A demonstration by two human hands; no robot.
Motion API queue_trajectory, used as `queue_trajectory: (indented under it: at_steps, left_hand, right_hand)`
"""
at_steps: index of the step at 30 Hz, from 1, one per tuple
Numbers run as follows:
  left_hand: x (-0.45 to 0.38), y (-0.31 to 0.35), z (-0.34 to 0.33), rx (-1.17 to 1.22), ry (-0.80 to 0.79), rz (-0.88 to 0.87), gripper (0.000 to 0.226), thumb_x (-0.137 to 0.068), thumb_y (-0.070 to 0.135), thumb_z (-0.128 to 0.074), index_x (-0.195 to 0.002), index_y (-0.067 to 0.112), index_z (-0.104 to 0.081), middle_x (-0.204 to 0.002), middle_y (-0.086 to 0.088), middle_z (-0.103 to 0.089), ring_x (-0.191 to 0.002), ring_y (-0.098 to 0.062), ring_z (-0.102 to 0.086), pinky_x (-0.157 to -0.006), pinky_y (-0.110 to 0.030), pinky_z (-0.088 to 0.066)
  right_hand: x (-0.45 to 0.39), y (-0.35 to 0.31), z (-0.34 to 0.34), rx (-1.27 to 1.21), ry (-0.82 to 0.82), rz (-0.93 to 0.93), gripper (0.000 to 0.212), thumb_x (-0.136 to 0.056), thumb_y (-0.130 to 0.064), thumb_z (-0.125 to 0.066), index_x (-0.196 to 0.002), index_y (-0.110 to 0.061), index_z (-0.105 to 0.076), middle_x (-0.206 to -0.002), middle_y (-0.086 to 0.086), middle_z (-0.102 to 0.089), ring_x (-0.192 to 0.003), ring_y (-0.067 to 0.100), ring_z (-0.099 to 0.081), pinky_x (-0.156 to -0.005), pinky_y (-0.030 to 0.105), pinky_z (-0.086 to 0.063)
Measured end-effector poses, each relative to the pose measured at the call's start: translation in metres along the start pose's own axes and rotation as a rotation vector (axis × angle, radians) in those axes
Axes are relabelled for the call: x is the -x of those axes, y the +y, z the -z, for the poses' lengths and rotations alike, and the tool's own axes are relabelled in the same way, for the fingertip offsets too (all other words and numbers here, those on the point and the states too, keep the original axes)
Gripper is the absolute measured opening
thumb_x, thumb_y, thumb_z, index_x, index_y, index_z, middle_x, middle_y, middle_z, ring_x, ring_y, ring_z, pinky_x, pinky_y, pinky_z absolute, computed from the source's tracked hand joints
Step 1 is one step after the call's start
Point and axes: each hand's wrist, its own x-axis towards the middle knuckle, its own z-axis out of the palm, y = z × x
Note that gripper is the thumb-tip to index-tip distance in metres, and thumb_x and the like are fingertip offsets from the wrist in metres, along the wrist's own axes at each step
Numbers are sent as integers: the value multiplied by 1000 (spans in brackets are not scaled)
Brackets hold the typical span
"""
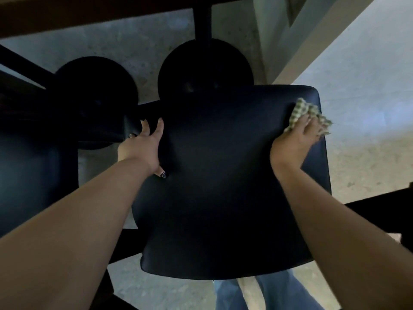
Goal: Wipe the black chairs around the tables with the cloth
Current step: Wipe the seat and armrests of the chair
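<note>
Over grey floor (138, 50), left hand (143, 151) grips black chair (223, 186) edge, right hand (297, 139) presses checked cloth (306, 111) at far corner

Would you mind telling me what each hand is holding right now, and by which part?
The right hand holds the bunched checked cloth on the black chair; the left hand grips the chair's left edge.

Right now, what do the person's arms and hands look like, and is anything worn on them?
Both forearms are bare, with no sleeves, watch or bracelet in view. The left hand has dark painted nails, seemingly with a small pattern. The right hand has long nails; their colour is unclear. No gloves.
</note>
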Motion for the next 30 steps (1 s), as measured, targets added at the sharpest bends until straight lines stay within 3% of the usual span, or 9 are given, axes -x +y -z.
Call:
queue_trajectory:
  at_steps: [5, 8, 12, 15, 17, 20, 24, 28, 30]
  left_hand:
    - [1, -1, 0, -16, 13, -3, 145, -55, 52, -88, -150, 34, 20, -163, -6, 8, -137, -35, -39, -82, -43, -53]
    - [1, -3, -1, -23, 22, -15, 144, -56, 55, -87, -150, 34, 20, -163, -5, 8, -138, -33, -38, -79, -41, -52]
    - [1, -5, -4, -36, 56, -17, 141, -57, 56, -86, -150, 36, 19, -164, -2, 6, -135, -30, -43, -73, -38, -50]
    - [0, -4, -5, -26, 52, -18, 144, -55, 56, -87, -149, 36, 20, -163, -2, 7, -135, -31, -42, -74, -38, -51]
    - [-1, -4, -5, -16, 46, -21, 145, -53, 57, -87, -149, 36, 21, -163, -3, 8, -136, -32, -41, -75, -38, -51]
    - [-1, -5, -5, -11, 53, -20, 145, -54, 56, -87, -149, 35, 20, -163, -4, 7, -138, -32, -39, -73, -37, -51]
    - [-2, -3, -7, -14, 58, -16, 144, -56, 54, -87, -150, 34, 20, -163, -5, 5, -139, -33, -37, -72, -38, -51]
    - [-3, -3, -6, -12, 54, -13, 143, -57, 53, -87, -150, 34, 19, -163, -5, 6, -140, -34, -35, -78, -39, -53]
    - [-3, -3, -5, -5, 46, -8, 144, -56, 52, -87, -150, 34, 19, -163, -5, 5, -141, -35, -34, -83, -39, -53]
  right_hand:
    - [81, -65, -46, -104, -122, 402, 66, -77, 9, -43, -142, 7, -33, -151, 31, -21, -142, 46, -11, -116, 53, -5]
    - [126, -90, -64, -92, -261, 687, 66, -82, 12, -46, -145, 6, -28, -153, 28, -19, -144, 43, -6, -117, 51, -1]
    - [141, -85, -67, 100, -433, 1069, 58, -92, -1, -35, -148, 3, -21, -157, 23, -12, -146, 38, -2, -115, 46, 9]
    - [124, -59, -54, 143, -500, 1184, 64, -88, 3, -48, -148, -1, -24, -157, 19, -13, -146, 35, -3, -113, 43, 12]
    - [107, -39, -37, 146, -469, 1125, 61, -85, 7, -49, -144, -1, -36, -154, 20, -25, -144, 38, -15, -113, 48, 4]
    - [76, 1, -7, 113, -370, 849, 55, -80, 8, -37, -134, 5, -49, -145, 28, -38, -137, 47, -29, -110, 64, -16]
    - [52, 49, 26, 114, -183, 367, 64, -83, 14, -46, -145, 4, -32, -153, 26, -20, -144, 40, -9, -116, 57, -12]
    - [67, 26, 12, 56, -67, 59, 61, -90, 5, -42, -148, 2, -22, -157, 22, -9, -146, 37, -2, -118, 50, -8]
    - [81, -1, -5, 23, -48, 12, 61, -89, 4, -40, -147, 5, -22, -156, 26, -9, -145, 41, -2, -118, 48, -3]
